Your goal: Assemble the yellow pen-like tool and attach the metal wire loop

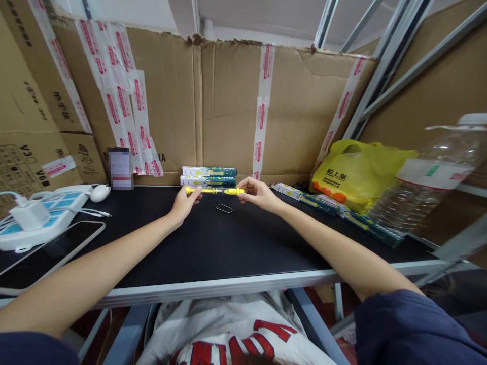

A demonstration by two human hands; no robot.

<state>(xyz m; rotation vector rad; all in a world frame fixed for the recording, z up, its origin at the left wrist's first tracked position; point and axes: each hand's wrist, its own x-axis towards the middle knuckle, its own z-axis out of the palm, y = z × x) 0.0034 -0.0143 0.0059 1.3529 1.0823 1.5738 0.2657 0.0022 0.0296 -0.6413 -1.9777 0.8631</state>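
The yellow screwdriver [215,190] is held level above the black desk [213,253], near its far edge. The left hand [185,202] pinches one end in a closed finger grip; the right hand [257,192] pinches the other end likewise. A metal clip [224,208] lies on the desk just beneath. Two boxed screwdrivers [208,176] are stacked directly behind, against the cardboard wall [228,101]. More boxes [335,208] lie to the right, near a yellow plastic bag [357,172] and a clear bottle [429,177]. A power strip [41,218] and a white mouse [100,192] sit far left
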